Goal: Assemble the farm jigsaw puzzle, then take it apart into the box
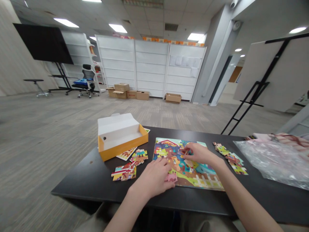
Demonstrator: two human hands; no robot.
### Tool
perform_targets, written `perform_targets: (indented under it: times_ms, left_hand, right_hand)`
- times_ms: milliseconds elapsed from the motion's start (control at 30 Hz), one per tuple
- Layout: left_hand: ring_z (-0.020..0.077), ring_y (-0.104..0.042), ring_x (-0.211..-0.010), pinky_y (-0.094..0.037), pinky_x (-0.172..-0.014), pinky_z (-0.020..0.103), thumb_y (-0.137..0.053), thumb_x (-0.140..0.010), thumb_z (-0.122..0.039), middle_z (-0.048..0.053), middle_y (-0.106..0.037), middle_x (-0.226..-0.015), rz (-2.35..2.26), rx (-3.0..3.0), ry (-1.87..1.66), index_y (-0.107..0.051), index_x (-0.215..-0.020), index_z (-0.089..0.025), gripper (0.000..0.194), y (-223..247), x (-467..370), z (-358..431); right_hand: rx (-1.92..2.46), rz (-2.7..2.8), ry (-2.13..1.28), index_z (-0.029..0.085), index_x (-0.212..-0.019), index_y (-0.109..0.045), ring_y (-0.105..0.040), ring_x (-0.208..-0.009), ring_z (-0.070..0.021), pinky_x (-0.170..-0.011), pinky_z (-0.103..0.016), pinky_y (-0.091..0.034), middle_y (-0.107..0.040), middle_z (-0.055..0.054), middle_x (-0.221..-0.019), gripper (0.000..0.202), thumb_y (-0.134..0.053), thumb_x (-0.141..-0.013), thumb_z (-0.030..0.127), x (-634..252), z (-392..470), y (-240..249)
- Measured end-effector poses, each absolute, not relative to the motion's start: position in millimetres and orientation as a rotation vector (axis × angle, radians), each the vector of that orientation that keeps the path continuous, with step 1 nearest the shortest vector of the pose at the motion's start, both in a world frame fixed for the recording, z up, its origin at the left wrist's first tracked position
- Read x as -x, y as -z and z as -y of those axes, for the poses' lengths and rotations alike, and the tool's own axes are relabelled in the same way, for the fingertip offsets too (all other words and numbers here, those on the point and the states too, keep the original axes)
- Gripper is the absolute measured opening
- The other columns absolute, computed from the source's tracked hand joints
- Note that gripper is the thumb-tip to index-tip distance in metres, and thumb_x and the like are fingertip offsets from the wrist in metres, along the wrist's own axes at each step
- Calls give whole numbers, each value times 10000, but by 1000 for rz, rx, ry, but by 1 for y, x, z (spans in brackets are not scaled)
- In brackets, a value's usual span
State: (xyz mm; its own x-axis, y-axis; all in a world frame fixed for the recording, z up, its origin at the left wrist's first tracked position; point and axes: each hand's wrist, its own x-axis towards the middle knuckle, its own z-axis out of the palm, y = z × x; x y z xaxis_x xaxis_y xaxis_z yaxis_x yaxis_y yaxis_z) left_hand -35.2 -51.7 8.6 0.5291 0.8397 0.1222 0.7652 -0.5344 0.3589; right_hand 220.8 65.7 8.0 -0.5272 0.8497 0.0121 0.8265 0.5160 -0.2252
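A colourful jigsaw puzzle [207, 182] with farm pictures and a white fence lies on the black table, partly assembled. My left hand [155, 175] rests over its lower left edge, thumb and fingers apart, beside a pink patch of the picture. Above the puzzle's upper middle, my right hand [198, 153] has its fingertips pinched together on a small puzzle piece [186, 151], mostly covered by the fingers. Loose puzzle pieces [124, 171] lie in a cluster left of the puzzle. More puzzle pieces [230, 158] form a line to its right.
An open yellow box [124, 146] with a white inside stands at the table's left back, over some printed cards [126, 154]. Crumpled clear plastic [275, 161] covers the right side of the table [193, 201]. Beyond are a whiteboard stand [251, 96] and cardboard boxes [120, 91].
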Motion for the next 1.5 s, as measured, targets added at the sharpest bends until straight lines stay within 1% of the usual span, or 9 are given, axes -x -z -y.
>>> perform_targets:
  times_ms: [167,300,533,733,967,1133,1233,1400,1500]
  left_hand:
    - [274,-584,-1162,-487,-934,368,-785,-771,-419,54,-664,-1195,-1307,-2471,-460,-681,-972,-226,298,-8,39,51]
    - [242,-626,-1089,-501,-882,322,-713,-838,-437,42,-701,-1098,-1276,-2423,-526,-696,-959,-235,236,-10,40,49]
    - [247,-696,-999,-538,-885,368,-634,-884,-371,44,-742,-1043,-1495,-2099,-829,-650,-1044,-240,206,-6,34,41]
    - [177,-727,-811,-580,-735,283,-596,-887,-297,11,-744,-851,-1229,-1709,-1193,-583,-1049,-225,177,2,27,32]
    - [167,-715,-784,-586,-748,288,-607,-876,-246,35,-748,-903,-1265,-1786,-1252,-672,-918,-185,99,-3,39,15]
    - [240,-682,-1061,-584,-844,318,-792,-738,-270,82,-716,-1183,-1270,-2094,-1075,-670,-1182,-193,466,-3,45,10]
    - [247,-668,-1098,-538,-965,366,-767,-758,-228,87,-705,-1217,-1320,-2225,-1020,-657,-1228,-201,484,1,49,7]
    - [238,-695,-1015,-565,-875,353,-681,-815,-277,56,-729,-1141,-1455,-2147,-995,-619,-1249,-232,441,6,87,-12]
    - [243,-677,-1066,-545,-911,370,-659,-803,-274,53,-726,-1130,-1539,-2086,-995,-615,-1146,-228,349,9,114,-23]
  right_hand:
    - [1426,2531,-425,173,-1095,-683,-644,-914,-253,-776,-311,-458,-715,-97,-1049,433,-778,-741,405,-221,-71,-7]
    - [1286,2462,-505,181,-902,-690,-611,-781,-200,-717,-297,-445,-688,-50,-864,256,-738,-778,399,-220,-72,-9]
    - [976,1981,-1348,198,-871,-528,-573,-649,-112,-601,-241,-462,-603,29,-767,388,-747,-794,508,-206,-57,-19]
    - [916,1871,-1578,179,-872,-590,-600,-664,-114,-619,-239,-504,-626,16,-743,396,-745,-800,537,-181,-40,-16]
    - [978,2072,-1420,151,-747,-676,-499,-550,-99,-524,-227,-379,-603,11,-625,430,-702,-812,575,-176,-39,-17]
    - [1091,1987,-1273,154,-727,-714,-453,-488,-101,-479,-236,-332,-571,11,-545,434,-686,-809,579,-173,-45,-5]
    - [1120,1971,-1229,161,-718,-719,-471,-473,-110,-471,-239,-355,-582,4,-531,425,-658,-840,563,-168,-47,4]
    - [934,2231,-747,205,-922,-758,-675,-841,-213,-788,-346,-534,-752,-76,-898,344,-505,-988,429,-165,-46,10]
    - [767,2489,-391,253,-1154,-728,-582,-1206,-263,-1043,-454,-453,-669,-107,-1281,279,-506,-997,317,-165,-43,9]
